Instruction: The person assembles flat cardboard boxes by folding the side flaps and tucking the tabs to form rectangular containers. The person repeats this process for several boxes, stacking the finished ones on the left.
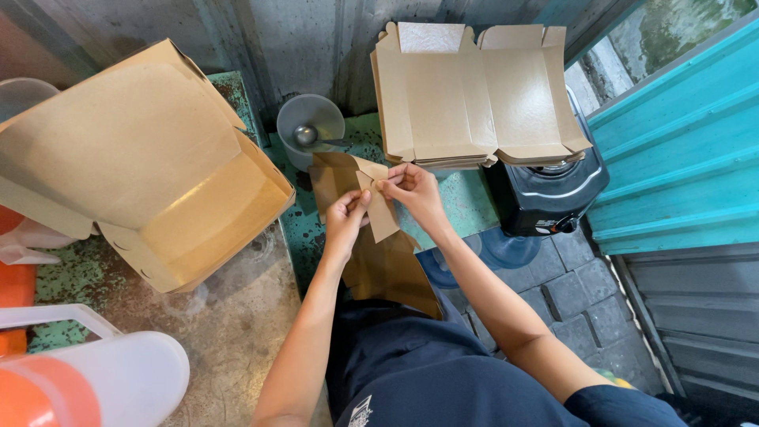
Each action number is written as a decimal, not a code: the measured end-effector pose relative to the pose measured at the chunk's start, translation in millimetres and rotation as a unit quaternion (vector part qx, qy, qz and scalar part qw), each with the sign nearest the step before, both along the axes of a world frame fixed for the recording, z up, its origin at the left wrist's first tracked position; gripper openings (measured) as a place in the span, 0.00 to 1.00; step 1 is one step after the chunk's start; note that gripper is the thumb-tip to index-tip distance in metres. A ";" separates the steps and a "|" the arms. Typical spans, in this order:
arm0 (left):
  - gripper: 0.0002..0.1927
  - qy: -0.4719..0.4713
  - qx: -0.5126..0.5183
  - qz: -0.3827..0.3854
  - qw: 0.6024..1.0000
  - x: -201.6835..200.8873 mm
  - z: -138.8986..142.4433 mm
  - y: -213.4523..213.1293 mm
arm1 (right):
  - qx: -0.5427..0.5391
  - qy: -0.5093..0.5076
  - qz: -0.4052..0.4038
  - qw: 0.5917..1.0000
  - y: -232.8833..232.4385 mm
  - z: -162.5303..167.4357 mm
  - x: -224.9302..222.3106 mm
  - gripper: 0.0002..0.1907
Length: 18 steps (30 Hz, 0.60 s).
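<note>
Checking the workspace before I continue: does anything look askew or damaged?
The folded brown cardboard box at left sits tilted, lid open. The worn green tabletop is badly chipped. Nothing looks spilled.

Flat box blank [379,237] was kraft brown, same as folded box [150,174] and stack of blanks [474,95]. Table [466,202] was chipped, mottled green. Wall panel [680,166] was teal. Burner [545,198] was black.

Grey metal wall [261,39] behind a worn green counter [71,277]; teal corrugated panel [680,158] right; grey paver floor [577,292], seemingly daylit.
</note>
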<state>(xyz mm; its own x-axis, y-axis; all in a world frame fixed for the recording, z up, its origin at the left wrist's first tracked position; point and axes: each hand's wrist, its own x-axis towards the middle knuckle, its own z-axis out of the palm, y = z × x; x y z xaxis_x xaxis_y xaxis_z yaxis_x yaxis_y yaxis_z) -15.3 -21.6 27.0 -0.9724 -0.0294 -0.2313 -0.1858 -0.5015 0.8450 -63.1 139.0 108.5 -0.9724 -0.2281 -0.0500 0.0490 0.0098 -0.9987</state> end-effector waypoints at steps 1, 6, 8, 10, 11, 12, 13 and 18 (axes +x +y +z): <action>0.15 0.000 0.000 -0.001 1.000 0.4 0.4 -0.5 | 0.011 0.003 -0.001 1.000 0.4 1.4 1.2 0.09; 0.11 0.023 0.012 0.007 1.000 2.4 4.6 1.5 | 0.039 -0.039 0.037 0.998 9.1 8.9 -2.7 0.07; 0.10 0.027 -0.001 0.017 0.999 2.5 6.9 2.1 | 0.046 -0.058 0.051 0.996 12.1 9.4 -5.6 0.07; 0.10 0.034 0.008 0.028 0.999 4.1 9.1 2.9 | 0.033 -0.055 0.055 0.996 11.3 6.2 -4.8 0.08; 0.11 0.038 0.012 0.034 0.999 4.1 10.3 2.9 | 0.027 -0.052 0.057 0.997 10.7 4.6 -5.2 0.08; 0.10 0.039 0.004 0.032 0.999 4.4 11.6 2.5 | 0.044 -0.050 0.056 0.996 10.7 3.3 -6.1 0.09; 0.10 0.039 -0.004 0.031 0.999 5.7 12.7 1.7 | 0.062 -0.049 0.055 0.995 10.4 1.9 -6.4 0.09; 0.10 0.071 -0.033 0.033 0.996 6.5 21.1 3.5 | 0.119 -0.096 0.124 0.981 23.6 5.2 -26.5 0.13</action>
<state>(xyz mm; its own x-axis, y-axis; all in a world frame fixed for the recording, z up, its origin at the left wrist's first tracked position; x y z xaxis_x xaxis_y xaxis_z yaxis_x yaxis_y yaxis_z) -8.8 -18.1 48.1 -0.9906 -0.1058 -0.0871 -0.0303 -0.4508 0.8921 -89.6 162.7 113.7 -0.8561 -0.4156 -0.3073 0.2032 0.2760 -0.9394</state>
